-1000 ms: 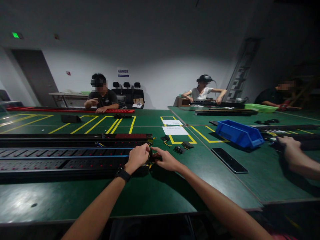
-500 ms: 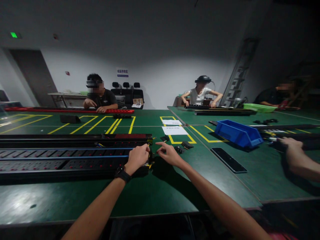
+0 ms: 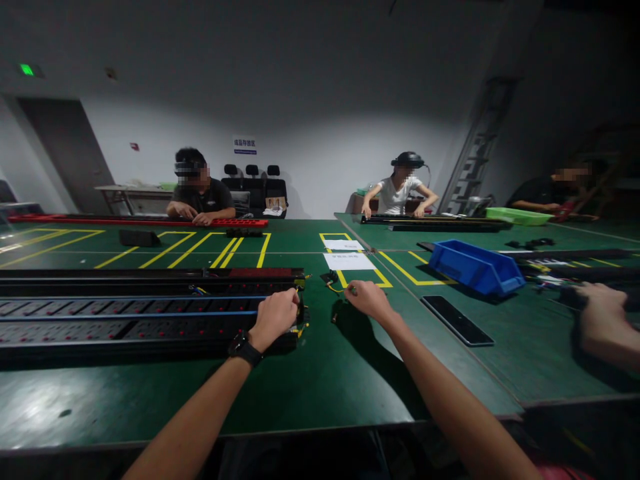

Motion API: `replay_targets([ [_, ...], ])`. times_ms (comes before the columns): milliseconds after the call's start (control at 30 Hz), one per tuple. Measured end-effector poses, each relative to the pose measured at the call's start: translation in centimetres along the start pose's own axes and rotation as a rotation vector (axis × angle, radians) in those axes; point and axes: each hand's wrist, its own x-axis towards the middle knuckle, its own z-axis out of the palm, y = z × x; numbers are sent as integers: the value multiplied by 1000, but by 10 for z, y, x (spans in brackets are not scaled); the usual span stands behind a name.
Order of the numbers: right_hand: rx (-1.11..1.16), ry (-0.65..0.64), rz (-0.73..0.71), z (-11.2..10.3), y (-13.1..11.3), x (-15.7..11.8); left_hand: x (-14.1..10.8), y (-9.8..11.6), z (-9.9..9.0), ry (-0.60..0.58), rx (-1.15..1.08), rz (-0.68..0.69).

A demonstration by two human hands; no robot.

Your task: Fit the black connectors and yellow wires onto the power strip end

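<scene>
Several long black power strips (image 3: 195, 328) with red-dotted outlets and a blue edge lie side by side on the left of the green table (image 3: 280, 400). My left hand (image 3: 276, 313), a black watch on its wrist, is closed at their right ends, where yellow wire ends stick out. Its fingertips are partly hidden, and what they grip is unclear. To the right, over the table, my right hand (image 3: 369, 299) has its thumb and fingers pinched together. A thin yellow wire (image 3: 336, 288) runs from a small black part (image 3: 329, 277) toward those fingertips. Whatever they pinch is too small to name.
A blue bin (image 3: 475, 270) and a dark phone (image 3: 457, 321) stand to the right. White paper labels (image 3: 349, 261) lie within yellow tape lines ahead. A co-worker's hand (image 3: 603, 300) works at the far right; other people sit across the table, near a green tray (image 3: 517, 216).
My right hand has moved right, away from the strip ends, over the small black parts, and its extended index finger has curled into a pinch. My left hand stays in place.
</scene>
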Motion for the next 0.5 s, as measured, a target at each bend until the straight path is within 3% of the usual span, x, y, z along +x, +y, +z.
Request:
replay_targets([
  [200, 169, -200, -316, 5, -24, -13, 0, 1, 1, -1, 9, -5],
  [500, 157, -216, -404, 25, -41, -18, -1, 1, 1, 3, 20, 13],
])
